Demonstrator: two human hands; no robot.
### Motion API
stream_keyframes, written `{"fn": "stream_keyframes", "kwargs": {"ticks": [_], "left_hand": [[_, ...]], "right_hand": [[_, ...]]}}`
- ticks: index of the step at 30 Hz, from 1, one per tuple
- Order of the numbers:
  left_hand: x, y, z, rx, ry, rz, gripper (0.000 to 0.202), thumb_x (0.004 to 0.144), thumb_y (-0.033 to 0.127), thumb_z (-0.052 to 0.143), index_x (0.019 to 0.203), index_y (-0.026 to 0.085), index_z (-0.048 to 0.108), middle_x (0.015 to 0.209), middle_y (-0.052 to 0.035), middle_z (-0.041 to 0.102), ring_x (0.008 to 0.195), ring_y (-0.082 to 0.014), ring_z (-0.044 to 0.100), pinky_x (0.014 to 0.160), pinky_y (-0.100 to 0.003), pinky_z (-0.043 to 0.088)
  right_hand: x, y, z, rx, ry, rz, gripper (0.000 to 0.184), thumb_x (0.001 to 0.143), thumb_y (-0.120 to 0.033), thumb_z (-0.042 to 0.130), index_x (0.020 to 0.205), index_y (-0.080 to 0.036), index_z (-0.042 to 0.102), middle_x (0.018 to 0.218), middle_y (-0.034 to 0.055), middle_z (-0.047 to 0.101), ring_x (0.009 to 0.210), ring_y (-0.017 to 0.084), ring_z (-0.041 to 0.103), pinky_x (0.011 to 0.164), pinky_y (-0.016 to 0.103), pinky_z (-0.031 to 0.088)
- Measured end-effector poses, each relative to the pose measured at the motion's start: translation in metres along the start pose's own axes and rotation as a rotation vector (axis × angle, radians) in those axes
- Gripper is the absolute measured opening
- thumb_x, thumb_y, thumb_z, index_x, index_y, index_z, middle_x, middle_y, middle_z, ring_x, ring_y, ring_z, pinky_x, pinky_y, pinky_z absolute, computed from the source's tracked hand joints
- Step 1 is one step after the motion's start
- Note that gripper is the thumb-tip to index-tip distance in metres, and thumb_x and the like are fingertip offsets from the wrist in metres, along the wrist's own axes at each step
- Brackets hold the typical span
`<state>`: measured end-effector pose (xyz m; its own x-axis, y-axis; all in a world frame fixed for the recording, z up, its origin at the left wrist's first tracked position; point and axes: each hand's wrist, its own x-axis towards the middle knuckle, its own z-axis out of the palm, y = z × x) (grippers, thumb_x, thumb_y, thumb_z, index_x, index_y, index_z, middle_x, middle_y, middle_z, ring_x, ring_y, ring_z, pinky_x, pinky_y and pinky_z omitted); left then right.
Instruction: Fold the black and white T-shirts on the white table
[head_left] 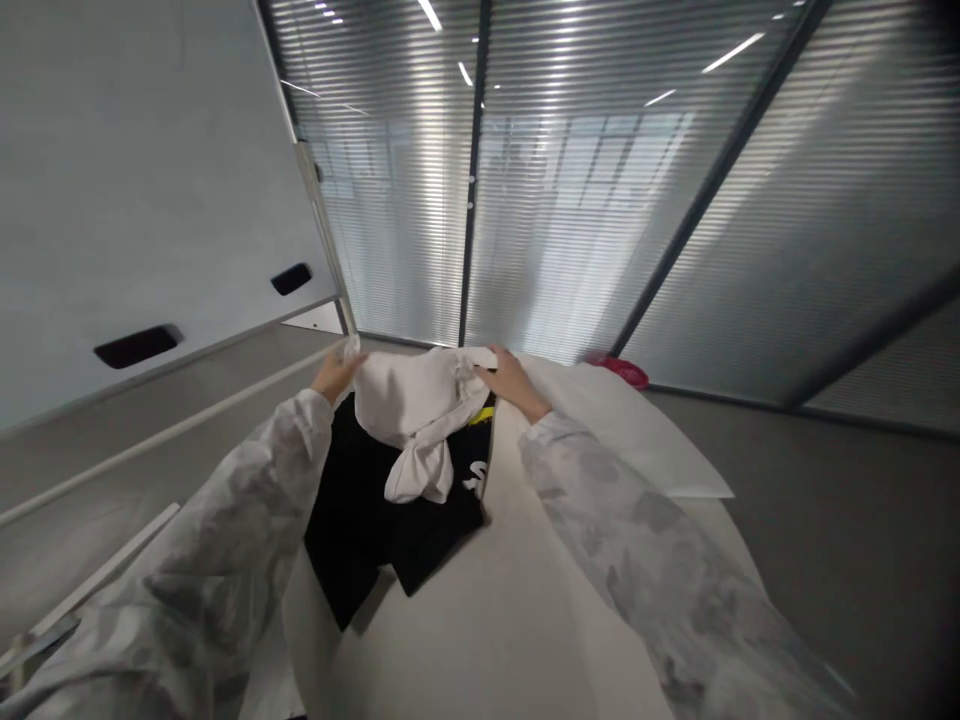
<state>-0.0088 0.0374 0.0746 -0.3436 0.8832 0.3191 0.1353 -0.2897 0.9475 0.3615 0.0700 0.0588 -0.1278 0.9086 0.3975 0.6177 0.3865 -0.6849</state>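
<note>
A crumpled off-white cloth garment (409, 395) is stretched between my two hands at the far end of the pale covered surface (510, 600). Its lower part hangs in a bunched, knot-like fold, and its exact kind cannot be made out. My left hand (337, 375) pinches its left upper edge. Fingers of my right hand (516, 383) are closed on its right upper edge. Black shorts (360, 530) with white and yellow printing on one side lie flat beneath, their upper part covered by the pale garment.
To the right lies a white sheet (637, 420) with a pointed corner, and beyond it something red (622, 371). A ribbed translucent partition (555, 200) rises behind. A large white panel (150, 180) stands at upper left, with a pale rail (187, 425) below.
</note>
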Motion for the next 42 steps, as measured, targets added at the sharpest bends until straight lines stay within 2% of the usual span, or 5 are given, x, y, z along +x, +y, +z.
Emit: {"fn": "stream_keyframes", "kwargs": {"ticks": [5,12,24,32,42], "left_hand": [[-0.078,-0.032,-0.015,0.437,-0.353,0.115,0.042,0.084,0.056,0.081,0.103,0.020,0.071,0.109,-0.0099,0.075,0.111,-0.0287,0.068,0.109,-0.043,0.049],[-0.135,-0.027,-0.020,0.635,-1.010,0.428,0.047,0.095,0.052,0.070,0.132,0.023,0.073,0.134,-0.0158,0.070,0.132,-0.0320,0.063,0.120,-0.046,0.044],[-0.127,-0.025,-0.005,0.667,-1.081,0.444,0.028,0.101,0.046,0.063,0.113,0.024,0.075,0.105,-0.0118,0.073,0.106,-0.0280,0.069,0.105,-0.041,0.050],[-0.116,0.014,-0.095,0.457,-0.792,0.161,0.035,0.102,0.052,0.057,0.088,0.020,0.061,0.105,-0.0088,0.078,0.104,-0.0261,0.070,0.104,-0.041,0.051],[-0.171,0.008,-0.091,0.823,-0.996,0.471,0.051,0.093,0.054,0.074,0.134,0.024,0.066,0.136,-0.0134,0.070,0.125,-0.0323,0.066,0.112,-0.043,0.049]], "right_hand": [[-0.064,-0.016,0.042,-0.098,-0.397,-0.546,0.051,0.085,-0.021,0.076,0.135,-0.026,0.072,0.138,0.0105,0.072,0.137,0.031,0.061,0.123,0.050,0.041],[-0.091,-0.035,0.061,-0.029,-0.431,-0.472,0.016,0.095,-0.018,0.066,0.106,-0.022,0.076,0.108,0.0083,0.078,0.108,0.027,0.070,0.106,0.043,0.050],[-0.107,-0.017,-0.003,0.249,0.005,-0.232,0.011,0.095,-0.030,0.056,0.103,-0.025,0.062,0.100,0.0038,0.069,0.096,0.024,0.064,0.092,0.037,0.050],[-0.121,0.005,-0.019,0.109,0.085,-0.209,0.012,0.091,-0.021,0.055,0.100,-0.024,0.062,0.098,0.0051,0.069,0.095,0.025,0.063,0.091,0.038,0.051],[-0.167,-0.021,0.008,-0.019,-0.523,-0.419,0.028,0.100,-0.026,0.064,0.127,-0.026,0.074,0.123,0.0059,0.078,0.112,0.024,0.072,0.102,0.036,0.054]]}}
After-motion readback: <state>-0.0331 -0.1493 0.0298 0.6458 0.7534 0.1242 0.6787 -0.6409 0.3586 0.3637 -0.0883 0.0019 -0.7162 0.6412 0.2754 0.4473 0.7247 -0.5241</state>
